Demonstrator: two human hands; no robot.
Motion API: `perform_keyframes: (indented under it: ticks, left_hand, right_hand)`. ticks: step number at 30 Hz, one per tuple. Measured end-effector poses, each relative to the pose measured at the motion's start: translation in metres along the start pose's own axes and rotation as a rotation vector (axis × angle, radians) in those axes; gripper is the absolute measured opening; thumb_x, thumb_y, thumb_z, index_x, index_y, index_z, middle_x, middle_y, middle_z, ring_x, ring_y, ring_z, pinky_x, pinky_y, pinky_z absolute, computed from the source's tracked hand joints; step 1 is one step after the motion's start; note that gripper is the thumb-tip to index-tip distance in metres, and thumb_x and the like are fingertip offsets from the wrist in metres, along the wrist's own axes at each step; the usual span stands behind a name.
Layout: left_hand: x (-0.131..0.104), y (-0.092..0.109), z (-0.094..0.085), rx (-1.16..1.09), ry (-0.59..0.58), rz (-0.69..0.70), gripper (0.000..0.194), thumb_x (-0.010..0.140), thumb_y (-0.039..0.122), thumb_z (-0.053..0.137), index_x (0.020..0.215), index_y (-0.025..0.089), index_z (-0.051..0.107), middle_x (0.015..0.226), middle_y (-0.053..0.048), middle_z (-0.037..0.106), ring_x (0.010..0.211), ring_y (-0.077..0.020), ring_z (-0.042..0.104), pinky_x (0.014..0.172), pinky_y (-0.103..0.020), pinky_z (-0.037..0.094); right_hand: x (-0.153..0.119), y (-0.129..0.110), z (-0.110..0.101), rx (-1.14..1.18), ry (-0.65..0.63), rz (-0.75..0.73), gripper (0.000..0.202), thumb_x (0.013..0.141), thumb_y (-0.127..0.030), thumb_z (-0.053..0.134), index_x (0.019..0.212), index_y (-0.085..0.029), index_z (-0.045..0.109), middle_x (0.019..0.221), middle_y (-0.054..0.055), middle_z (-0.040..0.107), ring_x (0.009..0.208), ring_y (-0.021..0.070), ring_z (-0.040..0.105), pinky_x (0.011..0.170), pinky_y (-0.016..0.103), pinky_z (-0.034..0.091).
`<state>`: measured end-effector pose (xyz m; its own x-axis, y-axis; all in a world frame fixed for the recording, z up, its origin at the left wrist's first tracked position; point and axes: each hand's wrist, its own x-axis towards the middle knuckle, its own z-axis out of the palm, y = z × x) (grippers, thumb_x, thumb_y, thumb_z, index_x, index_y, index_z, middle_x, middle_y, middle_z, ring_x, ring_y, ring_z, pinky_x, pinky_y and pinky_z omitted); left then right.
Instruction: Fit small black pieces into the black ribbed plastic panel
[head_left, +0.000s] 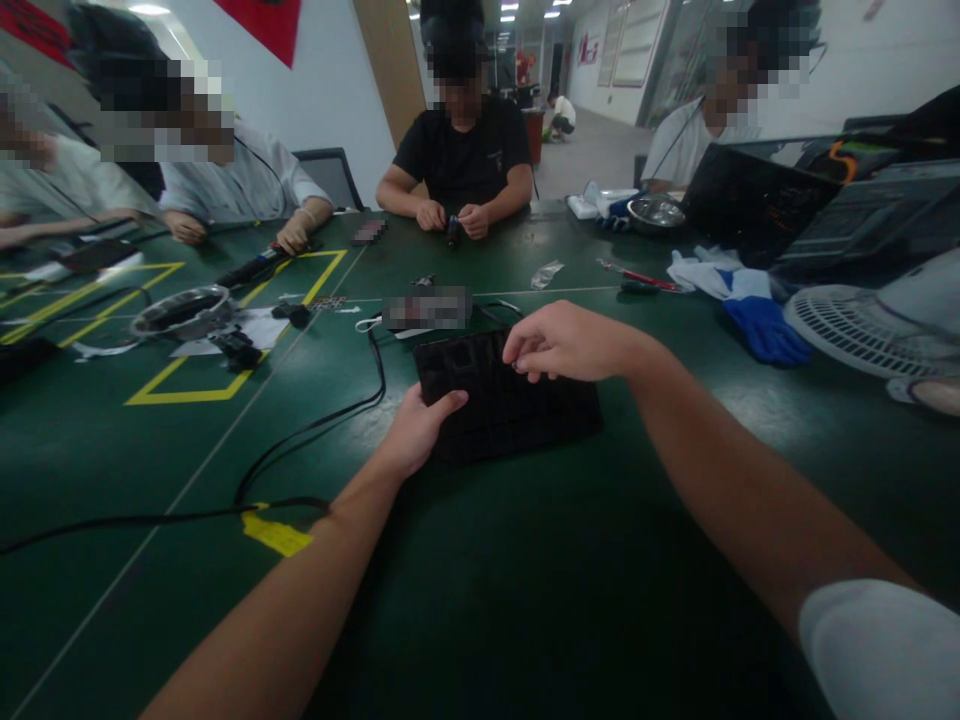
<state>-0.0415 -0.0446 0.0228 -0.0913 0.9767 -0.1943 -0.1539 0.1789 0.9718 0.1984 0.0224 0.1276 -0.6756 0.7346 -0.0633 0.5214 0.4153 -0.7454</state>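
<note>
A black, flat rectangular tray [517,405], with what look like shallow compartments, lies on the green table in front of me. My left hand [424,425] grips its left edge, thumb on top and fingers hidden beneath. Over the tray's far right part, my right hand [559,345] is closed in a pinch, fingertips pointing down. A tiny dark spot shows at those fingertips, too small to name. Just beyond the tray sits a dark box [427,310], partly blurred out, with black cables [379,370] beside it.
Black cable runs left past a yellow tag [276,533]. A round metal ring fixture [182,312] lies at left, near yellow tape marks. To the right are a white fan [847,325], blue-and-white gloves [757,300], a red-handled tool [641,277] and a metal bowl [656,212]. Several people sit around.
</note>
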Motion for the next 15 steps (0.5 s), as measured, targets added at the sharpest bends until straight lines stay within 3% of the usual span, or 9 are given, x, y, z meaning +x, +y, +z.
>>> perform_keyframes:
  ticks: [7, 15]
  left_hand:
    - [0.0024, -0.0034, -0.0022, 0.002, -0.011, 0.011, 0.053, 0.064, 0.034, 0.094, 0.110, 0.017, 0.075, 0.107, -0.009, 0.082, 0.104, -0.0326, 0.077, 0.104, -0.053, 0.059]
    - [0.0022, -0.0039, -0.0006, -0.017, 0.004, 0.007, 0.053, 0.061, 0.034, 0.094, 0.108, 0.016, 0.075, 0.104, -0.008, 0.082, 0.101, -0.0311, 0.077, 0.106, -0.053, 0.058]
  right_hand:
    - [0.0027, -0.0030, 0.0073, 0.003, 0.045, 0.066, 0.016, 0.091, -0.003, 0.067, 0.097, -0.014, 0.078, 0.081, 0.005, 0.080, 0.067, 0.0150, 0.076, 0.055, 0.021, 0.055]
    - [0.0044, -0.0080, 0.0101, -0.064, 0.049, 0.095, 0.016, 0.091, -0.007, 0.069, 0.098, -0.014, 0.081, 0.081, 0.004, 0.081, 0.065, 0.0125, 0.076, 0.067, 0.022, 0.059]
